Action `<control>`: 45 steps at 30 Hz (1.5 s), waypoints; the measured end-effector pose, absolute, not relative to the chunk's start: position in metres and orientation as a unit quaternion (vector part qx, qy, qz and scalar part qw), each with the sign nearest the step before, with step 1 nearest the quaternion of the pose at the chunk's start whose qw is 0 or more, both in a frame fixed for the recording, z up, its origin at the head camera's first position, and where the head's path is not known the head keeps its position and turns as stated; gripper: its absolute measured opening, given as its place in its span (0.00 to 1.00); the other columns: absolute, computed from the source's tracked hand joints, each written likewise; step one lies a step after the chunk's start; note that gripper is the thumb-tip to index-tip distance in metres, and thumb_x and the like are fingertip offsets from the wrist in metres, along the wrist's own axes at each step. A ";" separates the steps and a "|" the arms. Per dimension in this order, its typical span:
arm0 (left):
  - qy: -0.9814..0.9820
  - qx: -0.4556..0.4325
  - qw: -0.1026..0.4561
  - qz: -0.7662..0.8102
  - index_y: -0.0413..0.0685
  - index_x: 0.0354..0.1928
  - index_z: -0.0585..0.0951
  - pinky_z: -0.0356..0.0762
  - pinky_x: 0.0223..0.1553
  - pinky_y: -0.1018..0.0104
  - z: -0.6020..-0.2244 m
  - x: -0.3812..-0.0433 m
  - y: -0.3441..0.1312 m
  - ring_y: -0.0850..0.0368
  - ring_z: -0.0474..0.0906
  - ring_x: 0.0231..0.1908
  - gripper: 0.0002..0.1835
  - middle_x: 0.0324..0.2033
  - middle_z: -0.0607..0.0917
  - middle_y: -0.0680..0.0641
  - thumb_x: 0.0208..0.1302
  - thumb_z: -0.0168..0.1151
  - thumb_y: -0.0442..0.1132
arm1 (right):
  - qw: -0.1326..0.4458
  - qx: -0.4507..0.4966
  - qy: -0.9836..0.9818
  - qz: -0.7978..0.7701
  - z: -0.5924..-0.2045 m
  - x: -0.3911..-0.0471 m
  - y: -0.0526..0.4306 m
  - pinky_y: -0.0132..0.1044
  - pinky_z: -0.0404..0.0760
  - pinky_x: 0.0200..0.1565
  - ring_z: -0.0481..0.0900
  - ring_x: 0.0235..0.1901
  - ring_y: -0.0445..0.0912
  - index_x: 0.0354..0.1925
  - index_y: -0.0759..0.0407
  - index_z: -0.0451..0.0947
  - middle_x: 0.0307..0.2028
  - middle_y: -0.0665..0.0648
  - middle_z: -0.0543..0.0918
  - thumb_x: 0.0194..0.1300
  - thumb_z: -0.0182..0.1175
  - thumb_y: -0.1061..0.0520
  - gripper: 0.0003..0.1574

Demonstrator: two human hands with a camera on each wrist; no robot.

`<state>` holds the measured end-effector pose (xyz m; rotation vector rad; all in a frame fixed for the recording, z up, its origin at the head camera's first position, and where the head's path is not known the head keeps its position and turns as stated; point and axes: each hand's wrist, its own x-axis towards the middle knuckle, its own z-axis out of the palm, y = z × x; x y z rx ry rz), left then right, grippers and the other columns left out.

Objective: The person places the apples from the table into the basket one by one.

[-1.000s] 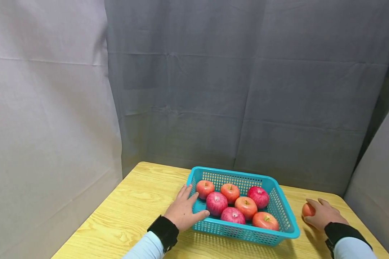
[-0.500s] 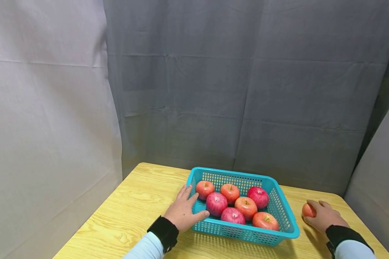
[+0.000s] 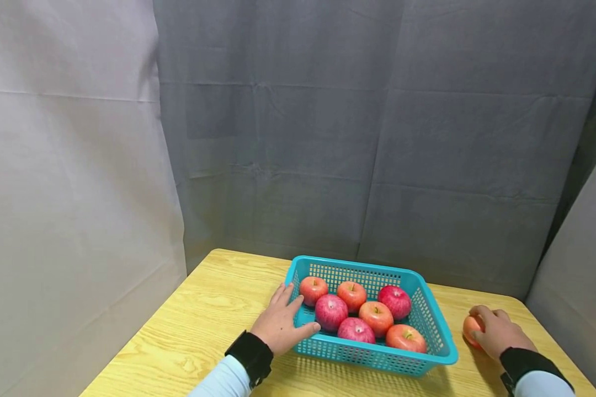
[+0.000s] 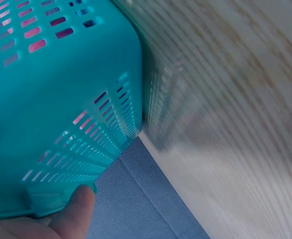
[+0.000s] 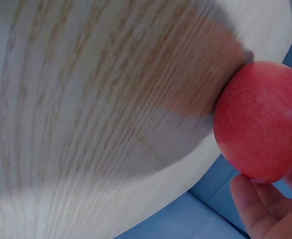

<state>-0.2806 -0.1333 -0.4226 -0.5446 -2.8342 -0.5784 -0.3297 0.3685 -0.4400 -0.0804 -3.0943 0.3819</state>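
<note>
In the head view, a turquoise plastic basket (image 3: 372,357) with several red apples (image 3: 376,317) in it stands on the table. My left hand (image 3: 278,325) rests on its left rim, fingers spread and nearly straight; in the left wrist view, one fingertip (image 4: 81,201) lies at the basket's rim. To the right of the basket, my right hand (image 3: 501,333) has its fingers curled at a single apple (image 3: 473,331) on the table. Seen from the right wrist, that apple (image 5: 260,122) is bright red and touches the fingertips; part of the hand is out of frame.
The light wood-grain table (image 3: 189,325) extends left of the basket. Behind it hangs a grey cloth (image 3: 298,165), with a pale cloth (image 3: 74,193) at the left and another pale cloth (image 3: 576,275) at the right.
Fingers of my right hand have shifted a little on the apple, and more of the apple shows now. The left hand and the basket stay in place.
</note>
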 end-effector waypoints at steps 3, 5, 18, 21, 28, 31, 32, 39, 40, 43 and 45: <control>-0.957 -0.188 0.100 -0.198 0.48 0.67 0.67 0.69 0.57 0.43 -0.422 -0.280 -0.134 0.44 0.42 0.68 0.47 0.70 0.56 0.41 0.56 0.47 0.75 | 0.011 -0.020 -0.992 0.127 -0.437 -0.328 0.369 0.71 0.74 0.37 0.72 0.33 0.66 0.56 0.65 0.66 0.44 0.80 0.66 0.59 0.64 0.47 0.35; -0.956 -0.189 0.101 -0.199 0.48 0.67 0.67 0.69 0.57 0.43 -0.422 -0.280 -0.134 0.44 0.42 0.68 0.47 0.70 0.56 0.41 0.56 0.46 0.75 | 0.023 -0.010 -0.992 0.127 -0.434 -0.328 0.369 0.70 0.74 0.37 0.72 0.34 0.65 0.56 0.65 0.66 0.43 0.79 0.67 0.59 0.63 0.47 0.34; -0.956 -0.187 0.105 -0.201 0.48 0.67 0.67 0.69 0.56 0.43 -0.426 -0.281 -0.134 0.44 0.42 0.68 0.46 0.70 0.56 0.41 0.56 0.47 0.75 | 0.130 0.062 -0.980 0.139 -0.387 -0.317 0.346 0.62 0.77 0.35 0.70 0.38 0.63 0.56 0.69 0.67 0.42 0.75 0.71 0.60 0.62 0.44 0.37; -0.956 -0.187 0.104 -0.201 0.49 0.67 0.67 0.69 0.56 0.43 -0.426 -0.281 -0.134 0.44 0.42 0.68 0.46 0.70 0.56 0.41 0.56 0.47 0.75 | 0.133 0.067 -0.979 0.139 -0.376 -0.313 0.333 0.62 0.77 0.36 0.69 0.41 0.65 0.59 0.69 0.66 0.45 0.76 0.70 0.60 0.61 0.42 0.40; -0.956 -0.187 0.105 -0.201 0.50 0.68 0.66 0.67 0.58 0.43 -0.424 -0.281 -0.134 0.44 0.41 0.69 0.50 0.70 0.55 0.41 0.54 0.40 0.80 | 0.142 0.117 -0.973 0.141 -0.348 -0.305 0.293 0.55 0.79 0.34 0.71 0.39 0.60 0.60 0.64 0.68 0.46 0.71 0.74 0.58 0.63 0.46 0.38; -0.956 -0.187 0.105 -0.201 0.50 0.68 0.66 0.67 0.58 0.43 -0.424 -0.281 -0.134 0.44 0.41 0.69 0.51 0.70 0.55 0.41 0.54 0.39 0.80 | 0.140 0.143 -0.968 0.151 -0.338 -0.301 0.273 0.51 0.79 0.33 0.71 0.39 0.56 0.59 0.61 0.71 0.47 0.67 0.74 0.56 0.64 0.47 0.35; -0.956 -0.186 0.105 -0.201 0.50 0.68 0.66 0.67 0.58 0.43 -0.424 -0.281 -0.134 0.44 0.41 0.69 0.51 0.70 0.55 0.41 0.54 0.40 0.80 | 0.138 0.151 -0.967 0.154 -0.334 -0.299 0.266 0.50 0.79 0.32 0.71 0.39 0.56 0.58 0.60 0.71 0.47 0.66 0.74 0.56 0.65 0.47 0.35; -0.956 -0.181 0.103 -0.206 0.50 0.68 0.66 0.69 0.56 0.42 -0.426 -0.281 -0.133 0.44 0.42 0.68 0.47 0.70 0.56 0.42 0.55 0.46 0.76 | 0.130 0.205 -0.959 0.150 -0.325 -0.294 0.225 0.50 0.81 0.38 0.73 0.38 0.49 0.57 0.52 0.74 0.47 0.58 0.75 0.54 0.68 0.46 0.32; -0.956 -0.181 0.102 -0.208 0.50 0.68 0.66 0.68 0.56 0.41 -0.426 -0.281 -0.133 0.44 0.42 0.68 0.47 0.70 0.56 0.42 0.55 0.47 0.76 | 0.127 0.213 -0.957 0.148 -0.325 -0.293 0.220 0.49 0.81 0.38 0.73 0.38 0.48 0.57 0.52 0.74 0.46 0.57 0.75 0.54 0.68 0.47 0.32; -0.956 -0.182 0.103 -0.205 0.50 0.68 0.65 0.68 0.57 0.42 -0.426 -0.281 -0.133 0.44 0.42 0.68 0.48 0.70 0.56 0.42 0.55 0.45 0.77 | 0.119 0.242 -0.952 0.142 -0.323 -0.293 0.204 0.48 0.80 0.40 0.73 0.38 0.45 0.57 0.51 0.74 0.46 0.54 0.75 0.54 0.68 0.48 0.32; -0.956 -0.184 0.105 -0.203 0.50 0.69 0.65 0.67 0.57 0.42 -0.426 -0.281 -0.133 0.44 0.42 0.68 0.49 0.70 0.56 0.42 0.54 0.43 0.78 | 0.111 0.259 -0.949 0.143 -0.321 -0.293 0.192 0.45 0.80 0.40 0.72 0.38 0.44 0.56 0.50 0.74 0.45 0.52 0.75 0.54 0.68 0.48 0.31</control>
